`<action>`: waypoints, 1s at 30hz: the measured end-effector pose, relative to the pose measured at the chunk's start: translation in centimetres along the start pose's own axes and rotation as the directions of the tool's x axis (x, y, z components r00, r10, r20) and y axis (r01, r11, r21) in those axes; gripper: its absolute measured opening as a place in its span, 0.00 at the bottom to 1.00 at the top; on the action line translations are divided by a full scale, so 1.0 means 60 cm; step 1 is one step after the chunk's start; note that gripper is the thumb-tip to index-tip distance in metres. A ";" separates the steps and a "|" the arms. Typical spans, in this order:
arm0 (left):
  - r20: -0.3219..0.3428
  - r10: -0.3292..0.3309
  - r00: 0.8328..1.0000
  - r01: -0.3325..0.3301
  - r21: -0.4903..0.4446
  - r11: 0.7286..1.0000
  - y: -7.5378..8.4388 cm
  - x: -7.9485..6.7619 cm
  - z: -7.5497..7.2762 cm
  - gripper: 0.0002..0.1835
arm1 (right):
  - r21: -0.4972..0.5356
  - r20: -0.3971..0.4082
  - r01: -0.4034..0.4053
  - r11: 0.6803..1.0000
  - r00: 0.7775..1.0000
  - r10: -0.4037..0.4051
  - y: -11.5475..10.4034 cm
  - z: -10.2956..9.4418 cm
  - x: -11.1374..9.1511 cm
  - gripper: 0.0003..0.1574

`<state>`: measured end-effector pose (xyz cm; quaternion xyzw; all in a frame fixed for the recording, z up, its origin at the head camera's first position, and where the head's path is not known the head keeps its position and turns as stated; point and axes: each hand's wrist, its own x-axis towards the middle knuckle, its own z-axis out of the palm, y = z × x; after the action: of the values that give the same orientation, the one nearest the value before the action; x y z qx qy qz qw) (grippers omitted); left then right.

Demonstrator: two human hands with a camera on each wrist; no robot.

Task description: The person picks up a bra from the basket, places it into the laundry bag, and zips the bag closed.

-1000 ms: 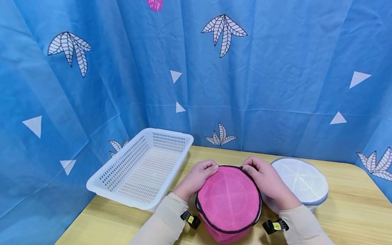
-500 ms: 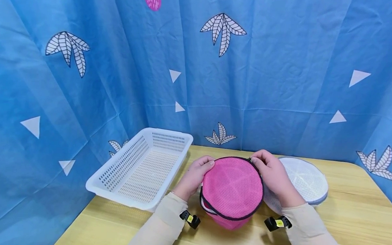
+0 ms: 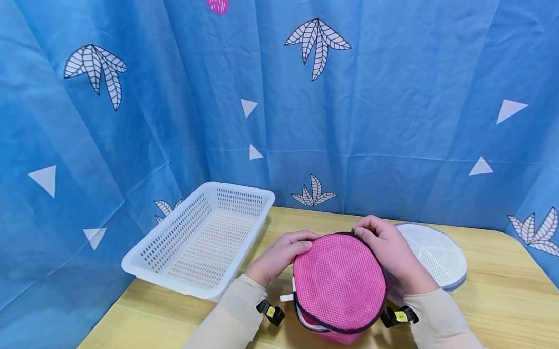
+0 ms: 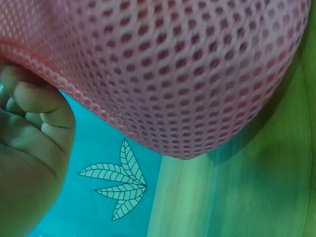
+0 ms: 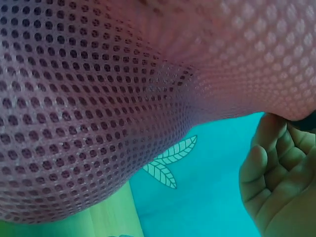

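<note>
A round pink mesh laundry bag (image 3: 341, 283) with black edging is held just above or on the table in the head view. My left hand (image 3: 279, 254) grips its upper left rim, thumb on the mesh top. At the upper right rim my right hand (image 3: 390, 250) pinches the edging by a small dark zipper pull. A gap at the lower left of the lid shows something white and red inside. A white tag (image 3: 287, 298) sticks out on the left. Both wrist views are mostly filled by mesh (image 4: 182, 89), with curled fingers (image 5: 269, 143) at its edge.
An empty white perforated plastic basket (image 3: 208, 249) stands on the wooden table (image 3: 141, 323) at the left. A white mesh bag with grey edging (image 3: 435, 254) lies behind my right hand. A blue patterned curtain (image 3: 397, 114) hangs behind the table.
The pink laundry bag has shifted right and turned, bringing the white tag into view. The gap under its lid at the lower left looks wider. My right hand has moved slightly right along with it.
</note>
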<state>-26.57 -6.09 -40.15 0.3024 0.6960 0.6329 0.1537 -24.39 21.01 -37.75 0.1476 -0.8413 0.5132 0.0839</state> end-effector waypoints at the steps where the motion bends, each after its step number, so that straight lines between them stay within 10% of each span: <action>1: 0.005 0.010 1.000 -0.010 0.000 1.000 0.000 0.000 0.000 0.18 | 0.012 0.015 -0.002 1.000 1.000 0.002 0.000 0.001 0.000 0.13; 10: 0.077 0.087 0.993 -0.091 0.043 0.995 0.007 -0.001 0.008 0.20 | 0.034 0.152 0.116 0.993 0.981 -0.120 -0.013 0.022 -0.005 0.08; 30: 0.039 0.047 0.998 -0.056 0.263 0.963 0.024 -0.008 0.025 0.06 | -0.050 0.203 0.212 0.976 0.959 -0.197 -0.020 0.047 -0.013 0.05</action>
<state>-24.97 -5.19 -39.05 0.3485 0.7632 0.5334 0.1070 -23.19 18.13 -38.24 0.2808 -0.8435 0.4543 0.0581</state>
